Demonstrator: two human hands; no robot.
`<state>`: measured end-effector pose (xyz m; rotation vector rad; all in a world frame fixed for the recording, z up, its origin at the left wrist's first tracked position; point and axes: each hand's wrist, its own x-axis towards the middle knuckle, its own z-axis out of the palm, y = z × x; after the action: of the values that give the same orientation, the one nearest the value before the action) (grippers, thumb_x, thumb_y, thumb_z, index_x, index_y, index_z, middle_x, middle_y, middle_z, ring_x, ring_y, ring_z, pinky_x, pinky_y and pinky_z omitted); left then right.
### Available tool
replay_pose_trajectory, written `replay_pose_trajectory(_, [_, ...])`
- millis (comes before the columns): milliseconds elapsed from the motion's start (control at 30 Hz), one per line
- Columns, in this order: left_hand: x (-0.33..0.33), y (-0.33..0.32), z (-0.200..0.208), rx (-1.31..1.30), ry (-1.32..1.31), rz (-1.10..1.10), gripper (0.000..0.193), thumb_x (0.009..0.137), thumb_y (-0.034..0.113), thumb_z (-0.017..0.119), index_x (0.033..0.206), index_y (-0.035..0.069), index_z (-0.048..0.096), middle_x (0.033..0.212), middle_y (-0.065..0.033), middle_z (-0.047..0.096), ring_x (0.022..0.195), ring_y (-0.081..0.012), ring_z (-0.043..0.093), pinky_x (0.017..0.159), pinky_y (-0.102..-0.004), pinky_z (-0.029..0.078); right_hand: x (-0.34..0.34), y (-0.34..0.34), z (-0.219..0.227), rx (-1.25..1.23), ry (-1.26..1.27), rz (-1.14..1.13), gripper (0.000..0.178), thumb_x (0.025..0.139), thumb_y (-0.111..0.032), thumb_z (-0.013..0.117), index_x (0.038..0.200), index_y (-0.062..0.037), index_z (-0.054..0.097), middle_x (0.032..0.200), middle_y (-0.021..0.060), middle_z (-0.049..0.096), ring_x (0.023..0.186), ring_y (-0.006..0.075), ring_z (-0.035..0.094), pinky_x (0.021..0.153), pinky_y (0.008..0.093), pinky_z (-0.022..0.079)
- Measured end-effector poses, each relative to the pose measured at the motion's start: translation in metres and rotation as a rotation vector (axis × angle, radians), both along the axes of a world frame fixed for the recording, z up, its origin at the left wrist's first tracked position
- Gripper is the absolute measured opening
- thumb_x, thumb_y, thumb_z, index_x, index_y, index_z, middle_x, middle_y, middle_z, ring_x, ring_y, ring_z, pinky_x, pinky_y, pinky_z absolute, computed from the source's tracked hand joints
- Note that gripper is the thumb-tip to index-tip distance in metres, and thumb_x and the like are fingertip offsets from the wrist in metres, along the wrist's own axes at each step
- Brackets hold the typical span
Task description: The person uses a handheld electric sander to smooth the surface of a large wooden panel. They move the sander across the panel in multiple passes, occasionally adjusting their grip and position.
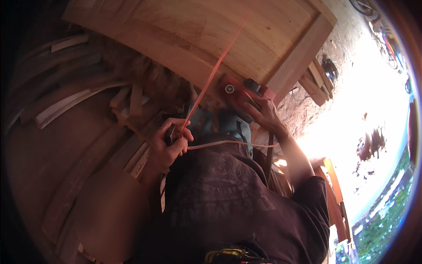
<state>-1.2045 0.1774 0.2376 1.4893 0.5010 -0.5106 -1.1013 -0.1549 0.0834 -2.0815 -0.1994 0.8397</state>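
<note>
My right hand (266,115) is wrapped around the handle of a red and black power tool (235,93), which looks like an electric hand planer with a round disc on its side. It is held up by the edge of a panelled wooden door (272,35). On the left, my left hand (169,145) is closed on a thin reddish cord (215,68) and a small dark piece that may be its plug or connector. One stretch of cord rises from this hand across the door. A paler stretch (228,143) runs over my lap toward my right forearm.
Long strips of wood (66,105) lie at the left, with short offcuts (136,99) beside them. More wood pieces (317,83) sit by the door's right corner. Lengths of timber (334,182) stand at the lower right, next to glaringly bright ground.
</note>
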Motion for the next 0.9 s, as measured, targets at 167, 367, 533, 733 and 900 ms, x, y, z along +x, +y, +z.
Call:
replay_pose_trajectory(167, [-0.009,0.020,0.010,-0.020,0.035,0.082,0.039,0.087,-0.003,0.061,0.125,0.001,0.062,0.093,-0.0073,0.069,0.072,-0.0080,0.058,0.063,-0.0242,0.048,0.043,0.077,-0.002,0.058,-0.171,0.063,0.046,0.101,-0.038,0.066,0.132,-0.0034,0.074,0.097,0.0196,0.077,0.093,0.0288,0.077,0.085,0.0422,0.056])
replay_pose_trajectory(367, [-0.003,0.052,0.013,0.003,-0.001,0.129,0.037,0.091,-0.004,0.060,0.127,0.003,0.062,0.099,-0.0051,0.070,0.083,-0.0079,0.062,0.075,-0.0255,0.050,0.122,0.204,-0.009,0.142,-0.917,0.324,0.042,0.103,-0.041,0.065,0.130,-0.0092,0.075,0.123,0.0182,0.076,0.103,0.0350,0.075,0.089,0.0457,0.060])
replay_pose_trajectory(533, [0.004,0.078,0.031,0.081,-0.039,0.159,0.039,0.087,0.001,0.062,0.126,0.002,0.063,0.093,-0.0055,0.068,0.074,-0.0081,0.057,0.068,-0.0240,0.046,0.083,0.224,-0.026,-0.003,-0.423,0.050,0.062,0.100,-0.063,0.061,0.131,-0.0101,0.072,0.107,0.0243,0.077,0.101,0.0407,0.076,0.086,0.0507,0.061])
replay_pose_trajectory(733, [0.022,0.054,0.033,0.036,0.004,-0.009,0.034,0.093,0.003,0.064,0.127,0.001,0.062,0.086,-0.0047,0.067,0.069,-0.0079,0.057,0.065,-0.0249,0.046,-0.013,0.059,0.023,-0.137,-0.129,-0.008,0.062,0.096,-0.066,0.065,0.127,-0.0136,0.078,0.080,0.0192,0.076,0.080,0.0396,0.077,0.074,0.0537,0.060])
replay_pose_trajectory(900, [0.029,0.000,0.009,-0.035,0.118,-0.216,0.029,0.098,0.007,0.067,0.126,0.001,0.063,0.081,-0.0021,0.066,0.068,-0.0066,0.057,0.064,-0.0252,0.047,-0.080,-0.086,0.030,-0.132,-0.050,-0.092,0.049,0.099,-0.048,0.066,0.126,-0.0079,0.078,0.090,0.0175,0.078,0.084,0.0340,0.077,0.078,0.0455,0.058])
